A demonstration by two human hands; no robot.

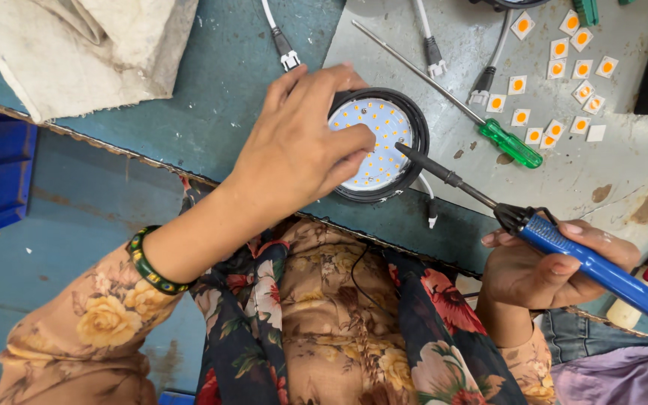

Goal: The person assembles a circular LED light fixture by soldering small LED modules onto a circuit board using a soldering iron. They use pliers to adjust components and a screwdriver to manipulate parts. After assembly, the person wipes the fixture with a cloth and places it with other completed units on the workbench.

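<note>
Our left hand (pixel 298 146) grips the round black lamp (pixel 381 145) on the workbench (pixel 219 82). Our right hand (pixel 545 270) holds a blue soldering iron (pixel 564 247), its tip at the lamp's edge.

The round black plastic lamp housing (pixel 379 145) looks glossy, its white LED board matt. The blue plastic-handled soldering iron (pixel 586 262) shines, as does the translucent green-handled metal screwdriver (pixel 511 142). The teal worktop (pixel 219 82) is scuffed.

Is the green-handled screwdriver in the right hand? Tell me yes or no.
No: the right hand holds a blue-handled soldering iron, while the green-handled screwdriver lies on the bench.
</note>
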